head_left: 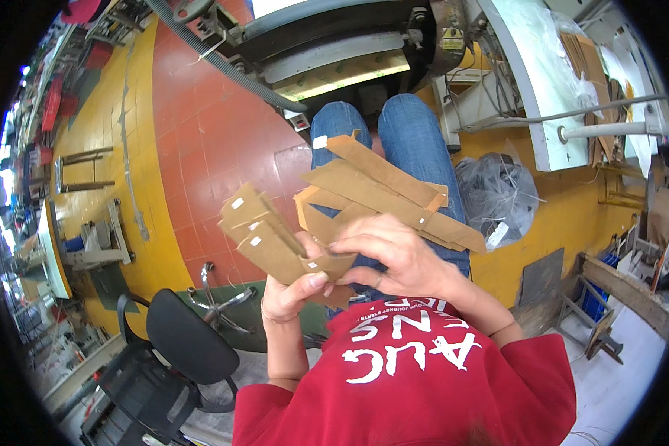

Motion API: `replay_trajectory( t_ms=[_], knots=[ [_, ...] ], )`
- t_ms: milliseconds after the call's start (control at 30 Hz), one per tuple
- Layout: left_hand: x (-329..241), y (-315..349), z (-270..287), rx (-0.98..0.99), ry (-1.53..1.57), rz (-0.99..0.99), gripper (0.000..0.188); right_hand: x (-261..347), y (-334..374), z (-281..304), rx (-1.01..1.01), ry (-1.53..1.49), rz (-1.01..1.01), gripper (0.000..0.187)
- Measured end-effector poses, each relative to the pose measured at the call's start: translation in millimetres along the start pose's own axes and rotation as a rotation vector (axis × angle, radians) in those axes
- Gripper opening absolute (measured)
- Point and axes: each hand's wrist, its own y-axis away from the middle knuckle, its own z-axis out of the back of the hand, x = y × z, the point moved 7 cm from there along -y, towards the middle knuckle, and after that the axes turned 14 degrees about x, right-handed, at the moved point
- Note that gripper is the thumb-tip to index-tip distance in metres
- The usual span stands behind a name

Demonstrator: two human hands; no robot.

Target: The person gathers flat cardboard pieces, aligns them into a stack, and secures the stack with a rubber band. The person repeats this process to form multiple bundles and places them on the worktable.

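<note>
My left hand (pixel 293 293) is closed around a fanned stack of flat brown cut pieces (pixel 256 230), tan like leather or card, with small white stickers on them. Its thumb presses on a front piece (pixel 334 266) near the stack's lower right end. My right hand (pixel 398 253) pinches that same piece by its edge; its fingertips are slightly blurred. Across my lap lie more long brown strips (pixel 383 189), overlapping at a slant over my jeans (pixel 416 134). Some of them are orange at the edges, and several carry white stickers.
Ahead of my knees stands a machine (pixel 342 56) with a long bar. A white table (pixel 550 126) at the right holds brown sheets and plastic wrap. Beside my right leg sits a clear plastic bag (pixel 498 197). A black office chair (pixel 189 338) stands at the left.
</note>
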Motion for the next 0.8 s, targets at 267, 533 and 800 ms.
replay_trajectory(
  t_ms=[267, 533, 800],
  knots=[
    [59.5, 1.5, 25.4, -0.238, 0.064, 0.158, 0.081, -23.7, -8.7, -16.6, -0.26, -0.469, -0.222, 0.024],
    [65.1, -31.5, 6.9, -0.013, 0.17, 0.169, 0.055, -91.5, 45.4, -7.5, -0.229, 0.009, -0.553, 0.03],
    [32.6, -33.3, 37.7, -0.15, 0.009, 0.061, 0.045, -121.2, 88.0, 1.6, -0.043, 0.43, -0.792, 0.031]
  ],
)
